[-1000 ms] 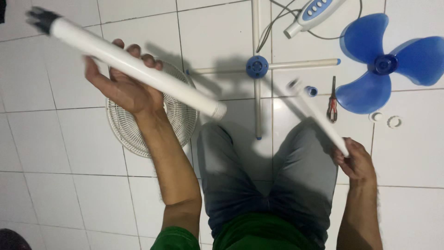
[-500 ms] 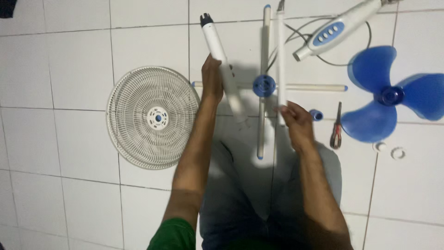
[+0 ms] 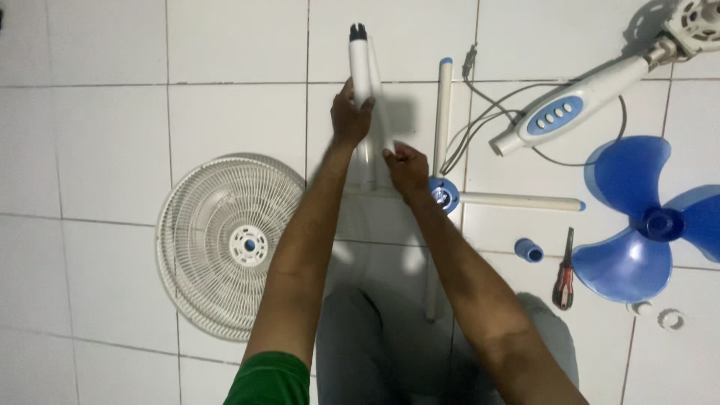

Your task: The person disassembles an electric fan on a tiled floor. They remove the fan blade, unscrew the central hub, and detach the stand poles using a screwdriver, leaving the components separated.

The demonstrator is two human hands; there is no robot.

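Both my arms reach straight out toward twelve o'clock, forearms nearly parallel. My left hand [image 3: 351,114] is curled closed, knuckles up. My right hand [image 3: 406,168], just at its four o'clock, is pinched closed.

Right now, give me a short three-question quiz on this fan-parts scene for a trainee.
1. True or false: the left hand grips the wide white tube.
2. Which lies nearest the blue fan blade? A) white grille B) screwdriver C) cross base
3. What colour is the cross base's hub?

Key: 1 true; 2 B; 3 blue.
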